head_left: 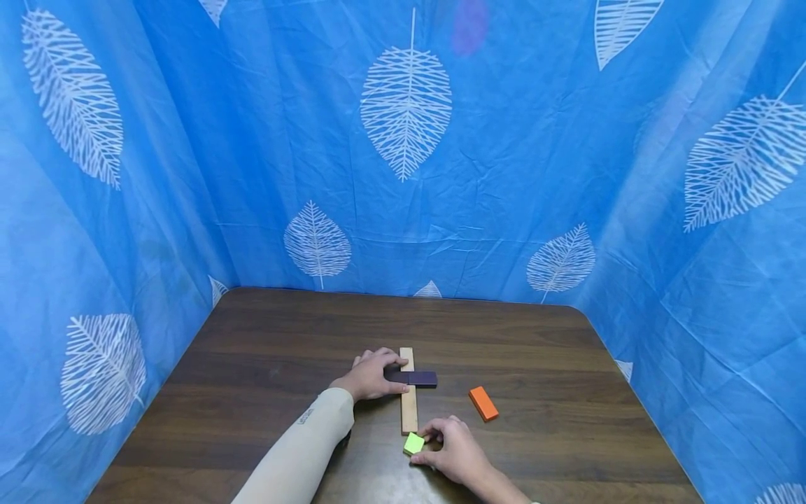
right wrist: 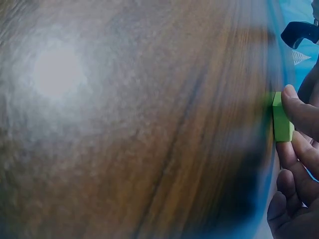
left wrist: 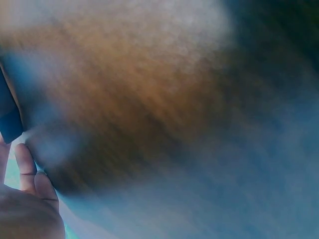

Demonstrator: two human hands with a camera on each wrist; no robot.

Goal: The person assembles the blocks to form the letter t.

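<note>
My left hand [head_left: 373, 376] reaches in from the left over a dark purple block [head_left: 422, 379]. Its thumb and a finger lie along opposite long sides of that block, which sits across a pale wooden strip [head_left: 409, 411]. A seam shows in the dark shape at the strip, and its left part is mostly under the hand. By the strip's near end, my right hand [head_left: 455, 451] pinches a small lime-green block [head_left: 413, 444] between thumb and fingers. The green block [right wrist: 283, 122] also shows in the right wrist view; the dark block [left wrist: 9, 112] is at the left wrist view's edge.
An orange block [head_left: 483, 404] lies on the brown wooden table [head_left: 302, 315], to the right of the strip and beyond the right hand. Blue curtains [head_left: 478, 210] with white leaf prints surround the table's back and sides. Both wrist views are largely blurred.
</note>
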